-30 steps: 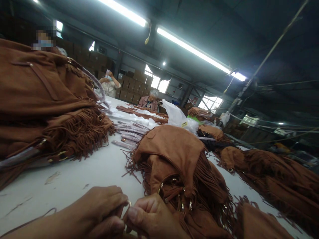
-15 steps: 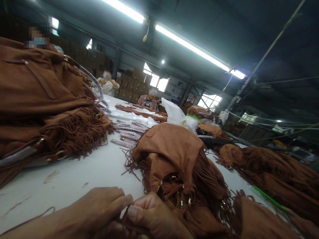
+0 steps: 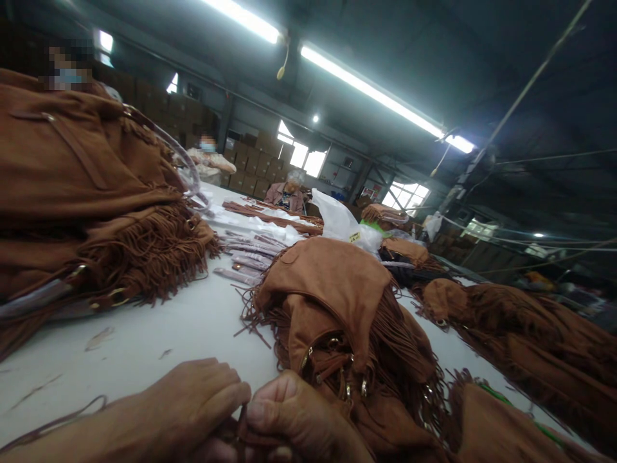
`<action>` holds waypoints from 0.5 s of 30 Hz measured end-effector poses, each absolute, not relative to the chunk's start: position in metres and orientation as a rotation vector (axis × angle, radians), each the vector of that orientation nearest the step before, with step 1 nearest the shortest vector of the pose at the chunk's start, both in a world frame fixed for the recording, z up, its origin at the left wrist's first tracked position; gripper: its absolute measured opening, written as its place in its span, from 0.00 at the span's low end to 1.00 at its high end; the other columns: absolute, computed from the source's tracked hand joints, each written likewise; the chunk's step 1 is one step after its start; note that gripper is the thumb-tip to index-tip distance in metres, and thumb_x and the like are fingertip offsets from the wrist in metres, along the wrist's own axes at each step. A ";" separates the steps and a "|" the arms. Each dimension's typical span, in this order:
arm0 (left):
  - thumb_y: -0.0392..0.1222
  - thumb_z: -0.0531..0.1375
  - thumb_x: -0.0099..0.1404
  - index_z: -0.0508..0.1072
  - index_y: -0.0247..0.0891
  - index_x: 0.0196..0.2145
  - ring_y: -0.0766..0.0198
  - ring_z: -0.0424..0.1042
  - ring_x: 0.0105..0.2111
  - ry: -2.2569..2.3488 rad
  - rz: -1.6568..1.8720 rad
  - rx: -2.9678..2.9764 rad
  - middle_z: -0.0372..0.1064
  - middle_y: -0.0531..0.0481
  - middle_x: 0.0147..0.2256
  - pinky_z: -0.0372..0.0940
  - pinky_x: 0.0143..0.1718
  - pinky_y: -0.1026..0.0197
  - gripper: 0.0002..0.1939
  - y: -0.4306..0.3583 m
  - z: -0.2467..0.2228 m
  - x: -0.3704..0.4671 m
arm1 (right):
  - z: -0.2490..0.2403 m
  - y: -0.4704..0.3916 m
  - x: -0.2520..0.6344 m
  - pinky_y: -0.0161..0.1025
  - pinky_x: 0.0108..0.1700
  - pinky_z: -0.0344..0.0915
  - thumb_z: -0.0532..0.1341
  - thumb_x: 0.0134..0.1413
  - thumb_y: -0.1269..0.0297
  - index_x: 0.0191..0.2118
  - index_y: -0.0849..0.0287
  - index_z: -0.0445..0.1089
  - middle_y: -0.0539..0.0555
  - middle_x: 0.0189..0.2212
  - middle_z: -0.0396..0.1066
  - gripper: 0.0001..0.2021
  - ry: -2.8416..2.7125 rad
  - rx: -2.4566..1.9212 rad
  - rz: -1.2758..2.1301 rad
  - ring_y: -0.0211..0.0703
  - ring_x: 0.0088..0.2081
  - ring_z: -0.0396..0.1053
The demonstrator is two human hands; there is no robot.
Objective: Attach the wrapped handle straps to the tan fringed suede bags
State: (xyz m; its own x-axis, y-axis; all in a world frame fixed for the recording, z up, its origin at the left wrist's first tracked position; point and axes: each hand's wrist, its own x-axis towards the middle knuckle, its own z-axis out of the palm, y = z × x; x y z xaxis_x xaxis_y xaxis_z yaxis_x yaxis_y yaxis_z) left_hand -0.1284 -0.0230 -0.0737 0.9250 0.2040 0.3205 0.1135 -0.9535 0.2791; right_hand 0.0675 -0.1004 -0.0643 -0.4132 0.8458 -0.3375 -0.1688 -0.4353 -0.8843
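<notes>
1. Suede strap (image 3: pixel 240 429): a thin brown strip pinched between the two hands at the bottom edge of the view, directly in front of the nearest fringed bag; its ends are hidden by the fingers.
2. Left hand (image 3: pixel 193 402): closed, thumb and forefinger pressed together on the suede strap, knuckles up, resting low over the tabletop (image 3: pixel 159 334).
3. Right hand (image 3: pixel 294 418): closed in a loose fist on the same strap, touching the left hand at the fingertips and lying against the nearest bag.
4. Fringed bag (image 3: pixel 337 302): brown suede, slumped on the white tabletop just beyond the right hand, flap uppermost, fringe hanging on both sides, brass rings (image 3: pixel 348 390) showing at its near end.
5. Bag stack (image 3: pixel 81 193): a tall pile of matching brown fringed bags on the left of the tabletop, well apart from the hands.
6. Further fringed bags (image 3: pixel 520 328): lying along the right side of the tabletop.
7. Wrapped strips (image 3: pixel 250 254): a row of pale, flat packets behind the nearest bag, near the table's middle.
8. Clear plastic bag (image 3: pixel 340 222): upright beyond the packets.
9. Other people: one seated person (image 3: pixel 289 193) at the far end of the table, another (image 3: pixel 209 161) further left.
10. Ceiling tube lights (image 3: pixel 371 93): lit overhead.
</notes>
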 end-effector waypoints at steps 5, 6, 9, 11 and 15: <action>0.48 0.49 0.67 0.63 0.41 0.40 0.65 0.64 0.29 0.406 0.466 2.799 0.68 0.51 0.36 0.55 0.29 0.65 0.10 -0.020 -0.087 -0.120 | -0.065 -0.099 0.067 0.31 0.15 0.38 0.69 0.40 0.47 0.19 0.64 0.65 0.44 0.11 0.56 0.23 -1.106 -1.259 1.727 0.26 0.12 0.46; 0.48 0.49 0.67 0.63 0.41 0.40 0.65 0.64 0.28 0.430 0.466 2.772 0.68 0.51 0.35 0.54 0.28 0.65 0.10 -0.020 -0.087 -0.120 | -0.065 -0.099 0.066 0.31 0.15 0.38 0.69 0.40 0.46 0.19 0.64 0.65 0.44 0.11 0.57 0.23 -1.123 -1.301 1.693 0.26 0.13 0.47; 0.49 0.48 0.68 0.63 0.41 0.38 0.66 0.64 0.29 0.445 0.410 2.693 0.67 0.52 0.34 0.54 0.29 0.65 0.11 -0.022 -0.080 -0.122 | -0.061 -0.100 0.064 0.31 0.17 0.38 0.67 0.42 0.44 0.21 0.65 0.66 0.43 0.13 0.55 0.25 -1.187 -1.363 1.611 0.26 0.15 0.46; 0.48 0.47 0.69 0.64 0.40 0.37 0.66 0.64 0.29 0.447 0.367 2.650 0.66 0.52 0.33 0.55 0.30 0.65 0.11 -0.022 -0.073 -0.125 | -0.058 -0.101 0.064 0.31 0.18 0.37 0.65 0.45 0.44 0.22 0.66 0.68 0.42 0.12 0.52 0.25 -1.244 -1.362 1.591 0.26 0.16 0.44; 0.53 0.54 0.66 0.66 0.40 0.45 0.65 0.64 0.31 0.421 0.361 2.562 0.67 0.51 0.34 0.56 0.32 0.65 0.16 -0.015 -0.066 -0.130 | -0.059 -0.096 0.070 0.31 0.18 0.35 0.62 0.53 0.47 0.26 0.66 0.69 0.42 0.13 0.50 0.22 -1.285 -1.305 1.717 0.26 0.16 0.41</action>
